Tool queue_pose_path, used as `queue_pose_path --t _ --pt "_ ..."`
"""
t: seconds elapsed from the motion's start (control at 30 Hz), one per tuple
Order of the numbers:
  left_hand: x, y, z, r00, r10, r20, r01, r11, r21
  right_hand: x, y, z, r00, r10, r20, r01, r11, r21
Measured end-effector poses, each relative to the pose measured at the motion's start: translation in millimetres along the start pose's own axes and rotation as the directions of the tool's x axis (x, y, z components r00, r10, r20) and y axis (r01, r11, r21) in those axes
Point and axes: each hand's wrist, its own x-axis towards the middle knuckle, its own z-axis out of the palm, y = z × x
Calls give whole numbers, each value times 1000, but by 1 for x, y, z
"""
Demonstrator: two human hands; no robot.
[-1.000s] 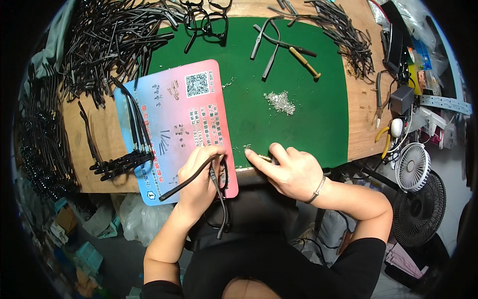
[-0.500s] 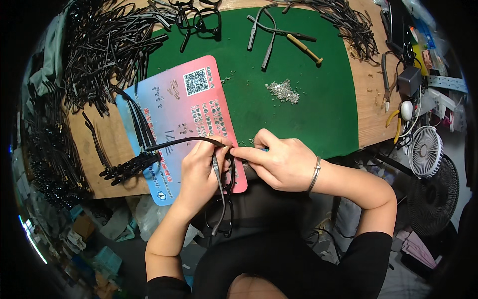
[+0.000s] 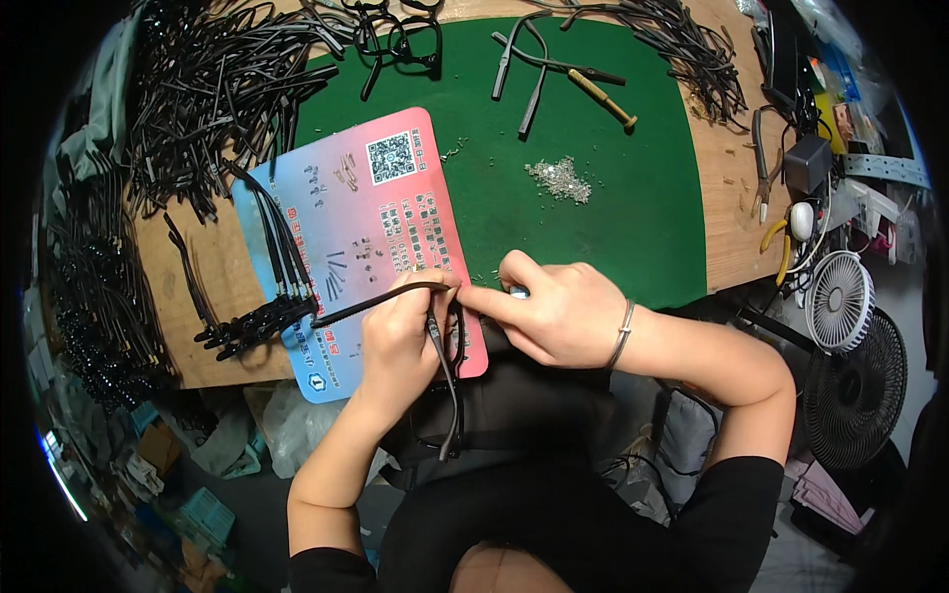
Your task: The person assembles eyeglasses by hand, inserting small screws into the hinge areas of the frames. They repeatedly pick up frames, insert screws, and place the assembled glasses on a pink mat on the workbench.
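Note:
My left hand (image 3: 395, 341) is closed around a dark pair of eyeglasses (image 3: 459, 346) at the near edge of a pink-and-blue mat (image 3: 440, 163). One temple arm (image 3: 381, 296) of the glasses sticks out to the left, and a greyer temple arm (image 3: 447, 385) hangs toward my lap. My fingers hide most of the hinge area. My right hand (image 3: 559, 311) meets the left at the fingertips, its index finger and thumb pinched there. A small shiny end shows in its curled fingers; what it belongs to is hidden. Tiny screws and metal bits (image 3: 371, 252) lie on the mat.
Beyond, a pile of tiny clear-silver pieces (image 3: 561, 182) lies on the green mat (image 3: 633, 227), with a brass-coloured tool (image 3: 601, 97) and loose temple arms (image 3: 534, 94). Heaps of dark temple arms (image 3: 217, 89) fill the far left. Pliers (image 3: 762, 168) and a white fan (image 3: 842, 301) are at right.
The glasses have turned slightly in my left hand: the left-pointing temple arm dips lower, and the hanging one has swung to the right. Both hands stay together at nearly the same place.

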Motion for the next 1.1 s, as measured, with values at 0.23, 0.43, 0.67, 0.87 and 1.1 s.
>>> queue_pose_path --t 0.23,0.43,0.67,0.87,1.1 --pt "-2 1 5 997 44 -71 -37 994 108 7 7 1 997 -71 -7 71 997 -4" --pt "-2 1 7 997 40 -73 -32 994 108 9 11 4 995 -87 -53 90 995 45" --pt "0 2 11 975 174 -138 -157 979 128 6 9 5 996 -60 -63 61 998 8" --pt "29 1 -3 954 105 -280 -72 989 127 -8 3 -10 993 99 -64 -97 995 30" --pt "26 -9 -22 974 -3 -227 -4 1000 -31 -13 1 1 986 80 -146 -104 981 -162"
